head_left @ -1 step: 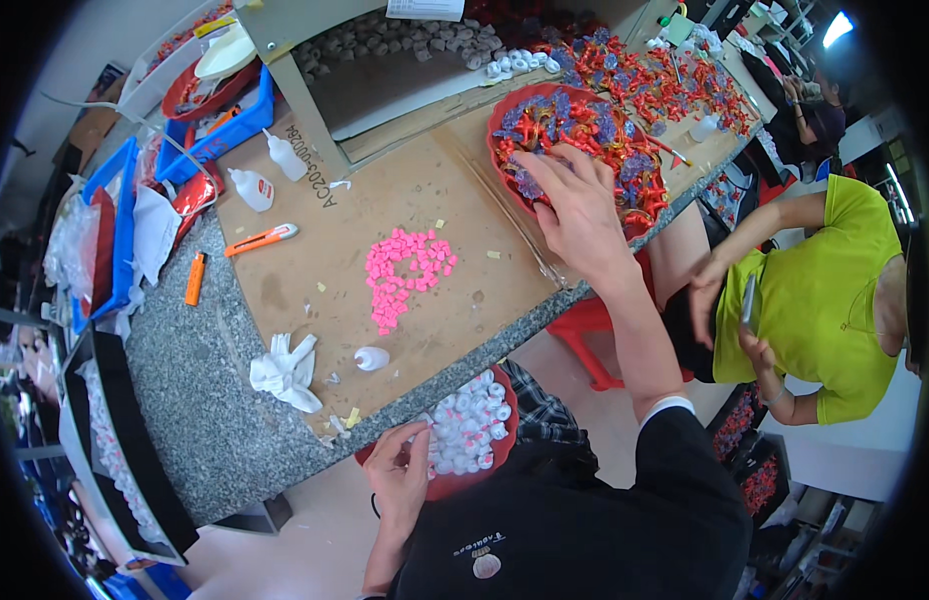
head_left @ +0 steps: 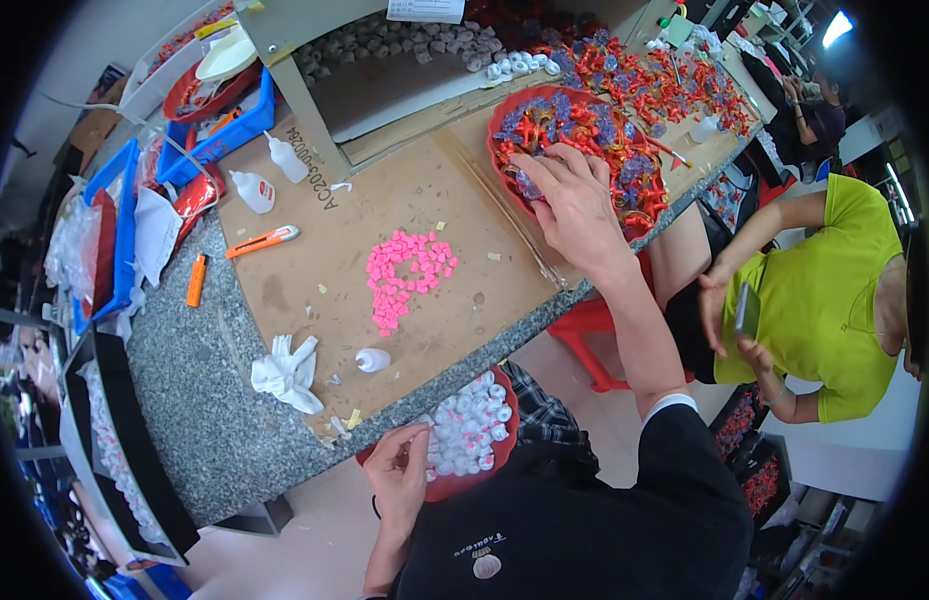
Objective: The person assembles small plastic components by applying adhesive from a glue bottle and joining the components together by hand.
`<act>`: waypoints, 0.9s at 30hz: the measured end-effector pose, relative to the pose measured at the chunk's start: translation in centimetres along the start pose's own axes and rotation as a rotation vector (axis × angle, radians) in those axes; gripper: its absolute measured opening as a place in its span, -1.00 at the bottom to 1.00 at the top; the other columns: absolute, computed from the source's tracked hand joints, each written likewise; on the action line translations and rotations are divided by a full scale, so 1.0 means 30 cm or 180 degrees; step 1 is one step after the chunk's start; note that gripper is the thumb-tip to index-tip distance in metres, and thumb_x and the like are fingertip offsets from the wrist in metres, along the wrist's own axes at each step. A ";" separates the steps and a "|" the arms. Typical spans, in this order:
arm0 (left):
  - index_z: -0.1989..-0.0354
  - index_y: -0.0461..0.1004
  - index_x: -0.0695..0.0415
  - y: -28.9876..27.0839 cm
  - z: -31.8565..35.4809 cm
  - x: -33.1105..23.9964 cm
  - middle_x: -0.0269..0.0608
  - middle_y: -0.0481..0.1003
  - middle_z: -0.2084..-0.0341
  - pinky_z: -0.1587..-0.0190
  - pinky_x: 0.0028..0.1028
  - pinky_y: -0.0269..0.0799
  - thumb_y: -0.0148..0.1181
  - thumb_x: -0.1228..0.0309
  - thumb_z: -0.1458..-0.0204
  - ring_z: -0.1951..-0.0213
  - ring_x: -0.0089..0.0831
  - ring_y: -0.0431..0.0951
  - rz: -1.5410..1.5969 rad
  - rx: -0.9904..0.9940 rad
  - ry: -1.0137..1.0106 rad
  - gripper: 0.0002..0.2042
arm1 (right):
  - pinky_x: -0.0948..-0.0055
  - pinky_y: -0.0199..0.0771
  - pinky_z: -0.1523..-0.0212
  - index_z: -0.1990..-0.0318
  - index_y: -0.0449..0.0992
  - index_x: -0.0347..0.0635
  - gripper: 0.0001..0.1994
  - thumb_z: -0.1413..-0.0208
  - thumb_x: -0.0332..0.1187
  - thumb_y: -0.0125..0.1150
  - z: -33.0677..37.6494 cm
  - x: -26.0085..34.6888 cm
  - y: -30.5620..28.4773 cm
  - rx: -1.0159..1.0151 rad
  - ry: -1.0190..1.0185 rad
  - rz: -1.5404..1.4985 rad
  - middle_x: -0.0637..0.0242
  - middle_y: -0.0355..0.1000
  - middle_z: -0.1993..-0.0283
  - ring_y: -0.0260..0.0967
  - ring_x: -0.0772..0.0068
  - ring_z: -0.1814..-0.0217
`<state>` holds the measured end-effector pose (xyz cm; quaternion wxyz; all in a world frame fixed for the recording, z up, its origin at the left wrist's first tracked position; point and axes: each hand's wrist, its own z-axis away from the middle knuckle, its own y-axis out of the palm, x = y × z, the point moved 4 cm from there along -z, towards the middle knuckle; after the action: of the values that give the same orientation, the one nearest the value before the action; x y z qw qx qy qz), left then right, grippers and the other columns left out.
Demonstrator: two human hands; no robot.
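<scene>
My right hand (head_left: 582, 215) reaches over a red basket (head_left: 498, 172) heaped with red, gold and purple plastic pieces (head_left: 560, 110). Its thumb and forefinger are apart, bent down onto the pieces beside a purple one; the other fingers curl, and nothing is clearly gripped. Low in front of me, my left hand (head_left: 398, 475) is closed in a pinch at the left side of a second red basket (head_left: 507, 445). White rounded pieces (head_left: 465, 425), some with pink bits, fill that basket. Whatever the pinch holds is too small to make out.
Small pink pieces (head_left: 395, 285) lie on the brown board (head_left: 465, 350), near a small white bottle (head_left: 373, 360) and crumpled white cloth (head_left: 287, 373). Left are an orange cutter (head_left: 263, 241), a lighter (head_left: 197, 280) and squeeze bottles (head_left: 253, 190). A person in yellow-green (head_left: 820, 290) sits at right.
My right hand's fingers have shifted slightly among the pieces in the basket. My left hand stays in nearly the same place. The seated person's hands and phone have moved a little.
</scene>
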<state>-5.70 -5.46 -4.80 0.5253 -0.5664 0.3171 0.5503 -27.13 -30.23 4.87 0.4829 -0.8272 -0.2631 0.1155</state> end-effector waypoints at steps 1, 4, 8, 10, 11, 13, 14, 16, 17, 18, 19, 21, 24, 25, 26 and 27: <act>0.27 0.47 0.29 -0.004 0.004 -0.004 -0.22 0.47 0.41 0.64 -0.69 0.19 0.11 0.55 -0.02 0.63 -0.69 0.34 0.0604 0.0054 -0.0384 -0.88 | 0.25 0.05 -0.06 0.07 0.40 -0.16 -0.59 0.20 -0.53 0.19 -0.008 -0.011 0.019 0.0180 -0.0067 -0.0057 0.28 0.39 0.12 0.21 0.25 -0.04; 0.30 0.47 0.28 -0.014 0.012 -0.012 -0.25 0.49 0.46 0.64 -0.70 0.20 0.06 0.53 -0.06 0.65 -0.69 0.33 0.1436 0.0139 -0.0838 -0.90 | 0.28 0.04 -0.07 0.06 0.40 -0.14 -0.59 0.17 -0.51 0.20 -0.006 -0.008 -0.031 -0.0270 0.0013 -0.0567 0.26 0.39 0.12 0.20 0.23 -0.04; 0.27 0.45 0.28 -0.003 0.001 -0.026 -0.24 0.50 0.46 0.65 -0.70 0.19 0.04 0.51 -0.08 0.66 -0.70 0.32 0.1733 0.0348 -0.0822 -0.88 | 0.45 0.20 0.04 -0.06 0.33 -0.23 -0.54 0.10 -0.56 0.15 0.086 0.030 -0.102 -0.0368 0.1018 -0.3079 0.29 0.36 0.08 0.25 0.48 0.05; 0.18 0.40 0.27 0.013 -0.015 -0.040 -0.22 0.49 0.41 0.65 -0.70 0.20 0.08 0.53 -0.04 0.65 -0.69 0.33 0.1724 0.0408 -0.0774 -0.83 | 0.56 0.25 0.02 -0.13 0.25 -0.31 -0.55 -0.02 -0.56 0.08 0.170 0.081 -0.066 0.0089 0.1217 -0.4398 0.29 0.23 -0.09 0.20 0.58 -0.03; 0.10 0.36 0.27 0.024 -0.023 -0.049 -0.20 0.48 0.36 0.64 -0.70 0.21 0.12 0.54 0.00 0.64 -0.68 0.34 0.1716 0.0471 -0.0717 -0.74 | 0.58 0.27 0.04 -0.13 0.24 -0.32 -0.56 -0.05 -0.55 0.05 0.219 0.119 -0.038 0.0254 0.1366 -0.4917 0.28 0.25 -0.07 0.22 0.60 -0.01; -0.07 0.22 0.24 0.057 -0.050 -0.073 -0.16 0.42 0.25 0.61 -0.69 0.26 0.16 0.60 0.08 0.59 -0.67 0.36 0.1899 0.0533 -0.0399 -0.52 | 0.60 0.28 0.06 -0.14 0.23 -0.34 -0.57 -0.08 -0.53 0.03 0.301 0.196 0.002 0.0486 0.1564 -0.5483 0.27 0.27 -0.06 0.24 0.61 0.01; -0.07 0.22 0.24 0.080 -0.064 -0.088 -0.16 0.42 0.25 0.61 -0.69 0.26 0.16 0.60 0.08 0.59 -0.67 0.36 0.1879 0.0480 -0.0458 -0.52 | 0.62 0.30 0.07 -0.14 0.22 -0.34 -0.58 -0.10 -0.52 0.01 0.337 0.239 0.026 0.0874 0.1843 -0.5935 0.28 0.31 -0.02 0.26 0.63 0.05; -0.13 0.13 0.26 0.113 -0.085 -0.156 -0.07 0.38 0.25 0.62 -0.66 0.25 0.20 0.45 0.06 0.65 -0.62 0.34 0.1746 0.0349 0.0379 -0.43 | 0.64 0.31 0.09 -0.14 0.21 -0.35 -0.59 -0.11 -0.51 0.00 0.400 0.298 0.052 0.1344 0.2167 -0.6419 0.29 0.34 0.02 0.28 0.65 0.09; -0.13 0.13 0.26 0.118 -0.091 -0.154 -0.07 0.38 0.25 0.62 -0.66 0.25 0.20 0.45 0.06 0.65 -0.62 0.34 0.1721 0.0300 0.0335 -0.43 | 0.64 0.32 0.10 -0.15 0.21 -0.35 -0.59 -0.12 -0.50 0.00 0.426 0.312 0.065 0.1508 0.2340 -0.6480 0.29 0.36 0.04 0.30 0.65 0.12; -0.14 0.12 0.26 0.123 -0.094 -0.155 -0.09 0.38 0.26 0.61 -0.66 0.24 0.22 0.43 0.07 0.64 -0.62 0.34 0.1478 0.0377 0.0428 -0.41 | 0.64 0.33 0.12 -0.15 0.20 -0.36 -0.59 -0.12 -0.50 -0.01 0.446 0.327 0.076 0.1670 0.2510 -0.6532 0.29 0.38 0.06 0.32 0.65 0.15; -0.15 0.11 0.27 0.126 -0.093 -0.151 -0.11 0.38 0.28 0.61 -0.66 0.24 0.24 0.41 0.08 0.63 -0.63 0.35 0.1237 0.0457 0.0526 -0.39 | 0.62 0.33 0.10 -0.15 0.20 -0.36 -0.59 -0.11 -0.52 -0.01 0.453 0.340 0.083 0.1670 0.2479 -0.6659 0.27 0.36 0.03 0.31 0.64 0.11; -0.14 0.14 0.25 0.121 -0.087 -0.120 -0.16 0.37 0.26 0.55 -0.70 0.27 0.22 0.54 0.11 0.56 -0.66 0.37 0.1558 0.0579 0.0138 -0.41 | 0.60 0.33 0.07 -0.15 0.20 -0.36 -0.59 -0.11 -0.52 -0.01 0.457 0.350 0.089 0.1776 0.2452 -0.6596 0.25 0.36 0.01 0.31 0.62 0.08; -0.12 0.20 0.24 0.124 -0.084 -0.111 -0.23 0.36 0.26 0.50 -0.74 0.30 0.18 0.66 0.13 0.48 -0.71 0.40 0.1841 0.0681 -0.0287 -0.45 | 0.55 0.31 0.00 -0.15 0.20 -0.36 -0.58 -0.10 -0.53 0.01 0.452 0.349 0.093 0.1933 0.2377 -0.6399 0.23 0.34 -0.02 0.30 0.55 0.01; -0.10 0.23 0.24 0.124 -0.080 -0.112 -0.24 0.37 0.27 0.50 -0.74 0.30 0.17 0.65 0.12 0.48 -0.71 0.40 0.1785 0.0615 -0.0347 -0.48 | 0.52 0.29 -0.04 -0.15 0.20 -0.36 -0.57 -0.09 -0.53 0.02 0.454 0.351 0.094 0.2045 0.2326 -0.6297 0.22 0.33 -0.03 0.29 0.51 -0.03; -0.10 0.23 0.24 0.127 -0.076 -0.112 -0.24 0.37 0.27 0.50 -0.74 0.30 0.17 0.65 0.12 0.48 -0.71 0.40 0.1787 0.0608 -0.0355 -0.48 | 0.52 0.29 -0.04 -0.15 0.20 -0.36 -0.57 -0.09 -0.53 0.02 0.458 0.354 0.098 0.2056 0.2331 -0.6298 0.22 0.33 -0.03 0.29 0.51 -0.03; -0.06 0.27 0.26 0.121 -0.074 -0.118 -0.23 0.37 0.28 0.55 -0.72 0.26 0.15 0.63 0.08 0.54 -0.71 0.37 0.1405 0.0452 -0.0123 -0.55 | 0.49 0.26 -0.07 -0.14 0.21 -0.36 -0.57 -0.08 -0.54 0.04 0.460 0.354 0.103 0.1935 0.2267 -0.6291 0.21 0.33 -0.04 0.28 0.49 -0.06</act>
<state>-9.15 -9.23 -2.65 0.4368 -0.4343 0.4611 0.6388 -23.39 -15.45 -4.13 0.5949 -0.0829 -0.6166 -0.5089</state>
